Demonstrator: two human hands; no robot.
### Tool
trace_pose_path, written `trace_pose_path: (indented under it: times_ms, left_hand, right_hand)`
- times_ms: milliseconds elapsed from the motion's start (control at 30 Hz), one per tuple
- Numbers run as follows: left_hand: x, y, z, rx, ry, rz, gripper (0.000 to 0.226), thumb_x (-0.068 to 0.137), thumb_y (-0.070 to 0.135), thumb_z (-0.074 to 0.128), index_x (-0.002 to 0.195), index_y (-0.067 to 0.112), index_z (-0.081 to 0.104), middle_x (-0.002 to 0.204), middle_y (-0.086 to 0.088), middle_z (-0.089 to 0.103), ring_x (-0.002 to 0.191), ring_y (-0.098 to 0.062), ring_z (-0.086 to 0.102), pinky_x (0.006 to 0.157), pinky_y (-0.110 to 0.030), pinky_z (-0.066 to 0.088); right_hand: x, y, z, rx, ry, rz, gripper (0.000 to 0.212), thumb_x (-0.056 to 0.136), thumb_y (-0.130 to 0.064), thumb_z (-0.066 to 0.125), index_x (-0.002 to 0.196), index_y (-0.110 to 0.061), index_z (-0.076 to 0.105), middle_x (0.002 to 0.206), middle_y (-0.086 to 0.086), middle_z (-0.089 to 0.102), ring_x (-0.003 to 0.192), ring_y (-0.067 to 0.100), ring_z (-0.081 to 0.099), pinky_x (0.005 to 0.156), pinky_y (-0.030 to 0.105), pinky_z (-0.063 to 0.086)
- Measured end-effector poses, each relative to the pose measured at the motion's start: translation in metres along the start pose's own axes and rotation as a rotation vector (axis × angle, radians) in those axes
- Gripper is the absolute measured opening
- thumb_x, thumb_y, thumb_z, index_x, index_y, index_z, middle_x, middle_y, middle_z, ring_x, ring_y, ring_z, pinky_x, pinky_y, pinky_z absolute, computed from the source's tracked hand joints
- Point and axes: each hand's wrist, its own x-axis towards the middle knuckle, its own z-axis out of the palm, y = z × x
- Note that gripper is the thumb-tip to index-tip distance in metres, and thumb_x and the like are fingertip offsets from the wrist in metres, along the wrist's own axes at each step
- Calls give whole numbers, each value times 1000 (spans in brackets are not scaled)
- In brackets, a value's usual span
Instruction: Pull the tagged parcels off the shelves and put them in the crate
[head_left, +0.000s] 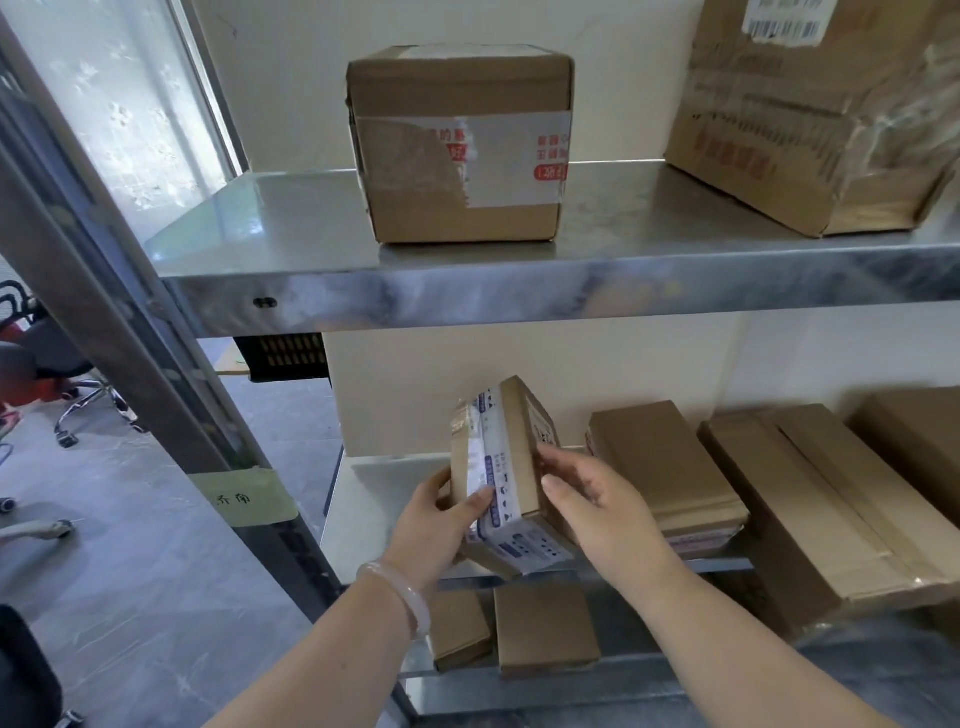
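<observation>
A small flat cardboard parcel with white and blue printed tape stands tilted on edge over the left end of the middle metal shelf. My left hand grips its left side, thumb across the tape. On its right side my right hand holds it, fingers on the cardboard face. Both hands hold the same parcel. A black slotted crate shows partly behind the upper shelf's edge at the left.
On the upper shelf sit a taped cube box and a large crumpled box with a barcode label. Several flat boxes lie to the right on the middle shelf. Two small boxes rest on the shelf below. Office chairs stand at the left.
</observation>
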Motion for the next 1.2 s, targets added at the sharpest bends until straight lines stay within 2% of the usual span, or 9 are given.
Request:
trace_pose_path:
  times_ms: [133, 233, 333, 467, 667, 867, 1000, 1133, 1200]
  left_hand:
    - [4, -9, -4, -188, -14, -101, 61, 87, 15, 72, 140, 30, 44, 116, -11, 65, 89, -23, 74, 74, -41, 61]
    - [-1, -9, 0, -123, -91, -126, 79, 72, 48, 78, 140, 30, 42, 113, -9, 70, 87, -23, 74, 67, -38, 60]
    - [-2, -2, 0, 68, -104, -76, 104, 52, 72, 81, 139, 36, 37, 120, -6, 67, 94, -20, 73, 81, -42, 60]
    - [5, -5, -8, 113, -29, -62, 78, 70, 49, 80, 136, 35, 40, 113, -6, 68, 90, -21, 73, 84, -44, 59]
    - [13, -18, -21, -285, -9, -150, 34, 89, 38, 66, 123, 38, 57, 100, -7, 76, 87, -28, 74, 65, -46, 60]
    - [17, -24, -27, 34, 64, -60, 28, 94, 43, 58, 121, 52, 55, 86, 20, 74, 76, 3, 69, 51, -8, 48]
    - [21, -31, -28, 228, 19, 62, 67, 90, 29, 69, 144, 43, 32, 93, 36, 68, 88, 7, 67, 63, -7, 50]
    - [21, -29, -24, 377, 19, 97, 80, 88, 28, 72, 153, 34, 25, 129, 15, 57, 109, -5, 60, 88, -24, 55]
    - [22, -24, -22, 507, 81, 141, 82, 86, 35, 72, 152, 36, 24, 147, 2, 42, 127, -15, 47, 105, -37, 46]
  right_hand:
    - [8, 4, -2, -89, -14, 57, 39, 98, -29, 54, 133, -46, 49, 133, -22, 51, 120, -4, 49, 97, 19, 43]
    - [10, 7, 8, -194, -104, 57, 46, 98, -28, 54, 143, -35, 44, 144, -17, 41, 125, -5, 37, 104, 17, 32]
    - [10, 10, 18, -223, -144, 10, 41, 100, -24, 51, 140, -36, 47, 148, -20, 34, 132, -10, 25, 108, 14, 20]
    - [11, 15, 20, -264, -184, 16, 42, 99, -26, 51, 137, -43, 47, 146, -26, 34, 138, -5, 24, 113, 22, 21]
    - [15, 21, 17, -250, -79, 201, 73, 90, -44, 63, 151, -40, 23, 153, -9, 32, 138, 13, 33, 106, 32, 32]
    - [29, 24, 22, -334, -100, 184, 72, 90, -32, 66, 151, -37, 27, 152, -8, 38, 137, 14, 36, 109, 31, 31]
    - [38, 28, 25, -445, -174, 178, 69, 93, -30, 62, 152, -36, 25, 155, -8, 32, 139, 13, 34, 111, 30, 29]
    - [38, 29, 24, -515, -187, 124, 68, 94, -33, 59, 152, -34, 23, 159, -10, 21, 144, 9, 21, 114, 26, 17]
    - [36, 25, 17, -501, -151, 61, 68, 94, -37, 59, 151, -40, 22, 158, -14, 20, 144, 7, 22, 114, 26, 18]
